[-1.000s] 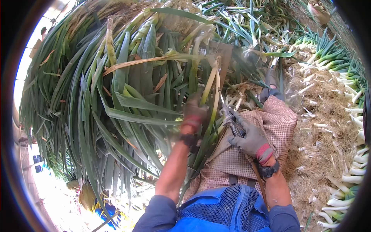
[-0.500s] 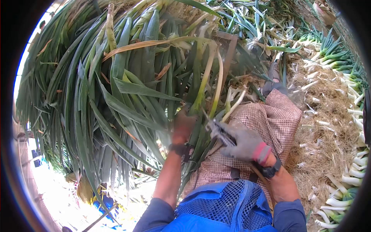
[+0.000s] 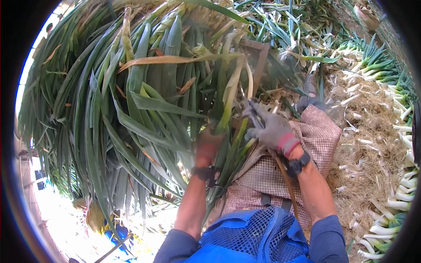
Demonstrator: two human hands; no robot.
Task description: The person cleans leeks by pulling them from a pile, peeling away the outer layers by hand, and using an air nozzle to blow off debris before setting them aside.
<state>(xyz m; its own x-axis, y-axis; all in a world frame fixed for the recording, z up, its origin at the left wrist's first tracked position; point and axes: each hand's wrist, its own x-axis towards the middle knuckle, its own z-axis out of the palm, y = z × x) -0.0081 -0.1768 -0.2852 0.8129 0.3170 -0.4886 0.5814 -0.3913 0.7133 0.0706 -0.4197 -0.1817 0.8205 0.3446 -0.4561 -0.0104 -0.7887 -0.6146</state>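
My left hand [image 3: 209, 143], in a dark glove, is closed round green onion stalks [image 3: 226, 116] beside the big heap of long green leaves [image 3: 101, 101]. In a grey and pink glove, my right hand [image 3: 271, 130] grips a metal air nozzle or similar tool [image 3: 254, 115], blurred, with a brown hose [image 3: 287, 184] trailing below it. The tool's tip points at the pale lower stalks [image 3: 249, 81] just right of my left hand. A checked cloth [image 3: 315, 131] covers my lap under both hands.
A metal bracket [image 3: 262, 61] stands behind the stalks. Loose leaves [image 3: 285, 26] lie at the top. To the right is a pile of roots and scraps [image 3: 364, 153], bordered by a row of onions with white stems [image 3: 401, 204]. A shoe [image 3: 310, 98] shows beyond the cloth.
My right hand has moved up and slightly right with the tool, along the stalks. My left hand has stayed nearly in place on its stalks.
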